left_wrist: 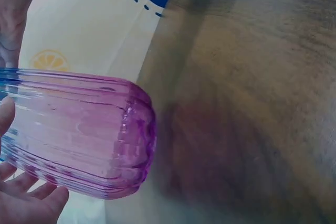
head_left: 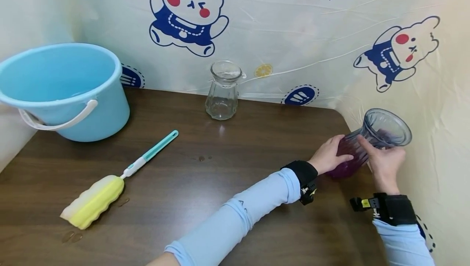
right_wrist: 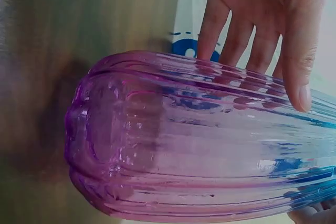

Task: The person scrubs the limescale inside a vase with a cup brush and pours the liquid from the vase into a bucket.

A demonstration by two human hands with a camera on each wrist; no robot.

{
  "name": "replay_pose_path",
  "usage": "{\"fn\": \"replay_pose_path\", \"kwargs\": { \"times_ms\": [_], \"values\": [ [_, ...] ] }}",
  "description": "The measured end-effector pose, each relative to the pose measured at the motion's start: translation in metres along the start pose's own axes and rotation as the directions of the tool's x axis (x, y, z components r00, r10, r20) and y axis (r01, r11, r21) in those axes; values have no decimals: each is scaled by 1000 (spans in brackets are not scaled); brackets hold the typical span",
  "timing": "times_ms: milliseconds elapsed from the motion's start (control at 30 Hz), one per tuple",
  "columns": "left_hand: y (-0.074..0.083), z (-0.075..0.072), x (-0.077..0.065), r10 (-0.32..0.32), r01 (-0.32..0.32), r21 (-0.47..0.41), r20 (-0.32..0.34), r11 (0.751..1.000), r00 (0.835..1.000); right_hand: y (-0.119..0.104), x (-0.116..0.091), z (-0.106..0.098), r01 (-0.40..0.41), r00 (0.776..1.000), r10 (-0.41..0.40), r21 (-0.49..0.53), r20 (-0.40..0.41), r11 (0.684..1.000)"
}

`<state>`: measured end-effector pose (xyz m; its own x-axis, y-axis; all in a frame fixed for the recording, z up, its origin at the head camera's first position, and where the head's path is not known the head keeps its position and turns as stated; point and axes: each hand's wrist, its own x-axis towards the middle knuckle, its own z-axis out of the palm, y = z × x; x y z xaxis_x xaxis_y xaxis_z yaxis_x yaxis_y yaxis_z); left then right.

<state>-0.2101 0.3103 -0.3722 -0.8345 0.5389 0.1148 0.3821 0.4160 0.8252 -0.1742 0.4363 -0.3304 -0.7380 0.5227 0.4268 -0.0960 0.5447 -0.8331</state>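
A ribbed glass vase point(head_left: 350, 147), purple at the base and fading to blue at its flared rim, is tilted at the right end of the table. My left hand point(head_left: 328, 158) grips its lower body from the left. My right hand point(head_left: 387, 164) holds it by the neck, thumb on the glass. The vase mouth points up and to the right in the head view. In the left wrist view the purple base of the vase point(left_wrist: 105, 135) appears raised off the tabletop. The right wrist view shows the clear ribbed body of the vase point(right_wrist: 173, 140), with fingers visible through the glass.
A clear glass vase point(head_left: 222, 98) stands at the table's back edge. On the left sit a light blue bucket point(head_left: 110, 115) with a white handle and a yellow-and-white sponge brush point(head_left: 97, 200). Small water drops dot the brown table point(head_left: 176, 217). A printed sheet point(head_left: 264, 25) hangs behind.
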Motion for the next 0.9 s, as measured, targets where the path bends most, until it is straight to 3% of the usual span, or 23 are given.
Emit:
{"fn": "replay_pose_path", "kwargs": {
  "times_ms": [133, 300, 533, 667, 833, 900],
  "values": [
    [5, -12, 0, 17, -17, -25, -21, 1000, 1000, -21, 0, 2, 85, 996, -85, 35, -11, 996],
    [12, -30, 1, 41, -42, -26, -32, 999, 999, -57, -7, 4, 110, 994, -111, 63, 4, 992],
    [20, -65, 2, 108, -108, -2, 14, 994, 994, -91, -9, 8, 190, 981, -192, 139, 3, 972],
    [24, -89, 2, 181, -181, -13, 48, 983, 982, -105, -7, 11, 257, 964, -265, 181, 20, 949],
    [28, -119, 1, 283, -282, -24, 83, 959, 956, -131, -9, 15, 273, 955, -291, 221, 55, 936],
    [31, -131, -3, 292, -292, -13, 95, 956, 952, -141, -11, 18, 269, 952, -299, 270, 73, 924]
  ]
}}
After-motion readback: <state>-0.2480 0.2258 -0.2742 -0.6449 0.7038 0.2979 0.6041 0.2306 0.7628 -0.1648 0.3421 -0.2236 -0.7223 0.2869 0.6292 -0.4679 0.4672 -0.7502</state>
